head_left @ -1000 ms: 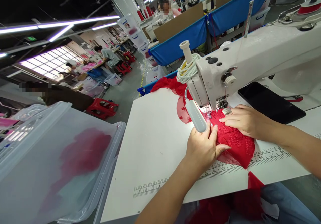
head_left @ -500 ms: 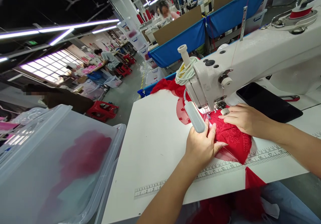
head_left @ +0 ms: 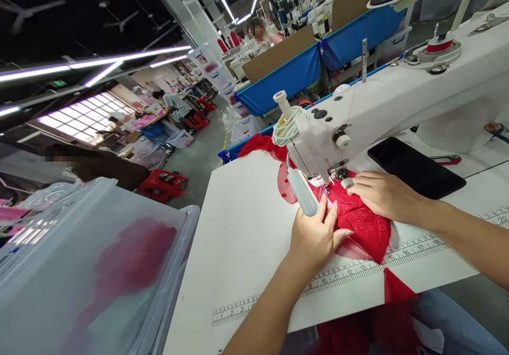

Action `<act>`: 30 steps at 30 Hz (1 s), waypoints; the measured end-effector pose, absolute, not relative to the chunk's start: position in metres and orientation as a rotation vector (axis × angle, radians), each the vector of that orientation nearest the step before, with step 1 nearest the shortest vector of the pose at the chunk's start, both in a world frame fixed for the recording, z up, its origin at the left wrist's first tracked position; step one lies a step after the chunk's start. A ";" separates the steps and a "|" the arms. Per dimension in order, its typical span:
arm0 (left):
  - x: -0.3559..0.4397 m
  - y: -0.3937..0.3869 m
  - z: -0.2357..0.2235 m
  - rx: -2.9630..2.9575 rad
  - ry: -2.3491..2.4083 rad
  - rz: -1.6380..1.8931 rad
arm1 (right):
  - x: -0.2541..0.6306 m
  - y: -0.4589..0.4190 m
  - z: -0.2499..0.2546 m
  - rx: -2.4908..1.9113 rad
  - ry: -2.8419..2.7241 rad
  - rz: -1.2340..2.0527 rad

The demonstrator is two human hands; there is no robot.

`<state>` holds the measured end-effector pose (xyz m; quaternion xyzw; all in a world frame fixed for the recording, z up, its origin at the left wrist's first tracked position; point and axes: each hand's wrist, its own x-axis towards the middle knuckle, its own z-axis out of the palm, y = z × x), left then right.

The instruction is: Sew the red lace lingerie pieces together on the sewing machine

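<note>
Red lace fabric (head_left: 360, 214) lies under the needle and presser foot (head_left: 326, 188) of a white sewing machine (head_left: 308, 145). My left hand (head_left: 314, 236) holds the fabric's left side, thumb stretched toward the right and fingertips close to the foot. On the far right side of the fabric, my right hand (head_left: 377, 193) grips it with bent fingers, near the tension dial. Sheer red fabric (head_left: 287, 183) spreads behind the small lamp (head_left: 303, 192) on the machine head. More red cloth (head_left: 397, 291) hangs over the front edge onto my lap.
A black phone (head_left: 415, 167) lies beneath the machine arm. The white table (head_left: 226, 238) has a printed ruler (head_left: 278, 296) along its front. A translucent bin (head_left: 131, 196) with red cloth inside stands at left. Co-workers sit at other tables behind.
The camera view has shifted slightly, so the machine and table appear further left and a thread spool shows at the top. Both hands stay on the red lace fabric, with little movement.
</note>
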<state>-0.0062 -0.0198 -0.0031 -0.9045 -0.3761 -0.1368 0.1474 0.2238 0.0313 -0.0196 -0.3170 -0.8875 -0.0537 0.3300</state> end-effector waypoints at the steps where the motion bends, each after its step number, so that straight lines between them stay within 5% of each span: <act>1: -0.006 -0.020 -0.003 -2.605 -1.082 -0.389 | 0.222 0.030 -0.018 -0.890 -2.291 -0.132; 10: -0.009 -0.018 -0.003 -2.619 -1.068 -0.368 | 0.212 0.022 -0.010 -1.405 -2.244 -0.236; 30: 0.001 -0.044 0.007 -2.641 -1.087 -0.410 | 0.215 0.021 -0.010 -1.148 -2.423 -0.004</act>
